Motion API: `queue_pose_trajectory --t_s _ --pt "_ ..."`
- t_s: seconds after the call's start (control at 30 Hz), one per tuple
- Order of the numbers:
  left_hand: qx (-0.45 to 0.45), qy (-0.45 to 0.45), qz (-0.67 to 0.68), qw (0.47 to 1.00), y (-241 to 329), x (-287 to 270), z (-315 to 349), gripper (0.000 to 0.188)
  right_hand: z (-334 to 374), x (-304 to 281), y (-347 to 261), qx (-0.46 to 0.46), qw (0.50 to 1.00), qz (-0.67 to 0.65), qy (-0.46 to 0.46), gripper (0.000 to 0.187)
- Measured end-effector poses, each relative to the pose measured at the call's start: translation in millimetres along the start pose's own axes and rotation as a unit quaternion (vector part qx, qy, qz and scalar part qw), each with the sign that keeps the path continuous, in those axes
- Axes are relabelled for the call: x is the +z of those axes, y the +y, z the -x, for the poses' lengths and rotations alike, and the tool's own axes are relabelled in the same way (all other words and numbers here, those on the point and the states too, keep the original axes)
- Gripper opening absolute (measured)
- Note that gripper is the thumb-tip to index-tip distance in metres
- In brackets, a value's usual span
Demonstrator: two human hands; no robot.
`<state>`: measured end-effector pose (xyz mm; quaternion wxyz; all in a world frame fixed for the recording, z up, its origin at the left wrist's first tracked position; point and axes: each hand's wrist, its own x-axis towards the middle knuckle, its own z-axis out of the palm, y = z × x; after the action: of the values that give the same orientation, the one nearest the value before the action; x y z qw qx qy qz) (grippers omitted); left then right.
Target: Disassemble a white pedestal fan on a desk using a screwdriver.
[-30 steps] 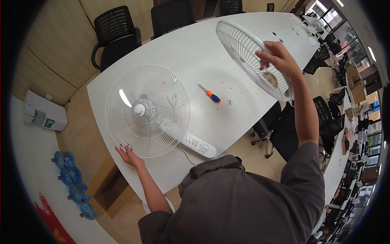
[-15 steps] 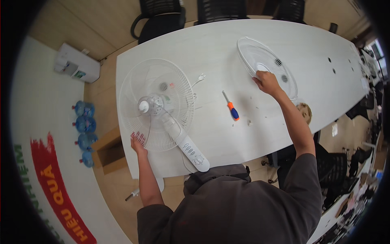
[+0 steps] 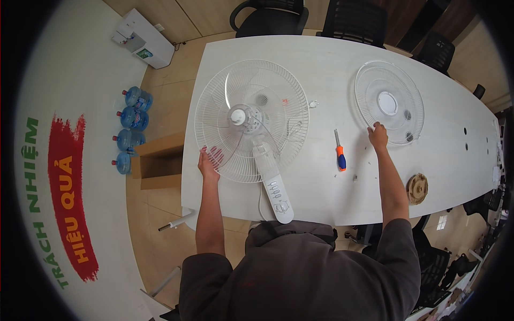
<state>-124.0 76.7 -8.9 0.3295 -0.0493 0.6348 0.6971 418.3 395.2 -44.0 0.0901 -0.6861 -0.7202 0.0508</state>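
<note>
A white electric fan (image 3: pixel 274 187) lies on the table with its wire cage and clear blades facing up, and its control panel and neck point toward me. My left hand (image 3: pixel 210 163) grips the cage's lower-left rim, fingers showing through the wires and thumb outside. To the right, a round white front grille (image 3: pixel 387 103) with a pale centre disc rests on the tabletop. My right hand (image 3: pixel 378 136) has its fingers closed on that grille's near-left rim. Between the two lies a screwdriver (image 3: pixel 341 158) with an orange and blue handle, apart from both hands.
Small loose parts (image 3: pixel 355 177) are scattered near the screwdriver. A round brown piece (image 3: pixel 417 188) sits by the white table's (image 3: pixel 321 203) near edge. The fan's plug (image 3: pixel 314 104) lies beside the cage. An open cardboard box (image 3: pixel 160 160), water bottles (image 3: pixel 134 117) and a dispenser (image 3: pixel 143 40) stand left; chairs (image 3: pixel 354 21) line the far side.
The front grille has gone from tilted up to lying nearly flat on the table, my right hand lowering with it. My left hand stays on the fan's rim. The whole view has shifted.
</note>
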Motion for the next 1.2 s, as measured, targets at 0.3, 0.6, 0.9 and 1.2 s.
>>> queue_pose_trajectory --t_s 0.3,0.6,0.9,1.2 --pt "0.008 -0.042 0.067 0.997 4.7 13.7 20.6 0.048 99.8 -118.2 -218.4 -0.093 0.918 -0.381 0.055 0.023" --pt "0.053 -0.055 0.034 0.997 2.8 17.3 27.7 0.047 116.8 -105.8 -342.6 -0.251 0.898 -0.355 -0.066 0.029" --pt "0.06 -0.064 0.017 0.996 -3.3 11.2 22.5 0.045 104.7 -107.7 -366.3 -0.289 0.888 -0.341 -0.106 0.028" --pt "0.082 -0.071 0.004 0.994 -4.3 12.3 22.4 0.046 92.2 -91.9 -396.2 -0.373 0.885 -0.265 -0.089 0.031"
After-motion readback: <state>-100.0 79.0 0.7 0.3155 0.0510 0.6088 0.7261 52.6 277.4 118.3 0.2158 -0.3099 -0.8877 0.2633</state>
